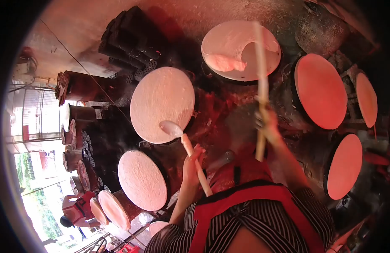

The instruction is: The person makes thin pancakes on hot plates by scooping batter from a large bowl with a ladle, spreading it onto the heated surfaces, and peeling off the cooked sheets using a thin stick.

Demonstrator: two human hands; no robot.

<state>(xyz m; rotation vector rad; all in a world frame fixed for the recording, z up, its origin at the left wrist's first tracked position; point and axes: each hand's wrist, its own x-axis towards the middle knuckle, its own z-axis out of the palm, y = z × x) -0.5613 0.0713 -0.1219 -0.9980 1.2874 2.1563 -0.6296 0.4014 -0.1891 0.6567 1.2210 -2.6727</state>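
My left hand [191,162] is wrapped around the wooden handle of a ladle [171,129]. The ladle's bowl rests on or just above a round, pale-coated griddle [159,101]; I cannot tell which. My right hand [266,120] grips a long wooden stick [261,63], which is blurred by motion. The stick's far end crosses in front of another round griddle [262,63] at the top. On that griddle, a thin white sheet [222,40] covers part of the surface, with a bunched fold beside a curved bare patch.
More round pale-topped griddles surround me, including one at right [321,90] and one at lower left [142,181]. Dark honeycomb coal briquettes [134,38] are stacked behind. A person in red [79,208] bends at far left, near bright windows.
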